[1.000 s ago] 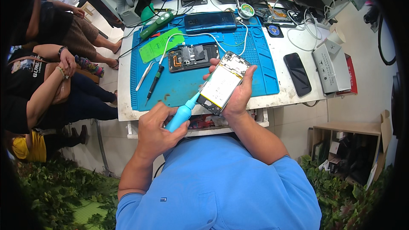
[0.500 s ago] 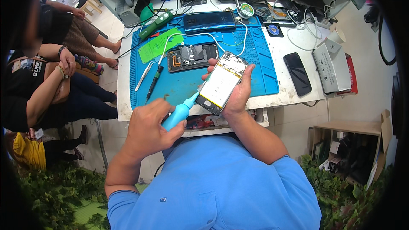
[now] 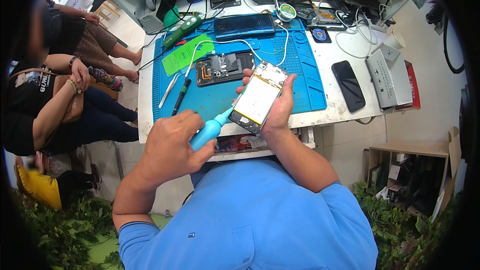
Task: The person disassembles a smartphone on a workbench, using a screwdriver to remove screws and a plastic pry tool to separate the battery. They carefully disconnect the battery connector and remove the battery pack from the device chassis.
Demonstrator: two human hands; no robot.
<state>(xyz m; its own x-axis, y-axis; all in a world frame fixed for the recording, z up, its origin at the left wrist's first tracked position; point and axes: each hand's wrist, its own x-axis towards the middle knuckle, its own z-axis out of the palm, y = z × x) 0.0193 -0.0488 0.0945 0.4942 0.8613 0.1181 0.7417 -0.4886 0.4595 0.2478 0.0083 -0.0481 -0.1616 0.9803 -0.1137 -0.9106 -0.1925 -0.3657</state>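
My left hand (image 3: 172, 140) is closed round a light-blue squeeze bottle (image 3: 206, 134) with a tapered nozzle. The nozzle tip meets the lower left edge of an opened phone (image 3: 260, 94), though I cannot tell whether it touches. Gripping that phone from its right side and from beneath is my right hand (image 3: 281, 105), thumb along the edge. Its back is off, so a white battery, a bare upper board and a black lower end show. Just beyond, a phone back housing (image 3: 225, 68) with an orange flex cable lies on the blue repair mat (image 3: 210, 99).
White tweezers (image 3: 170, 91) and a black-green screwdriver (image 3: 181, 97) lie left on the mat. Farther back are a green card (image 3: 187, 55), a green-handled tool (image 3: 182, 30) and a dark blue phone (image 3: 245, 26). A black phone (image 3: 348, 86) and white box (image 3: 387, 77) occupy the right. People stand at left.
My left hand, the bottle and the phone have shifted very slightly leftward in the picture. Both grips stay the same. The person in yellow at lower left has moved.
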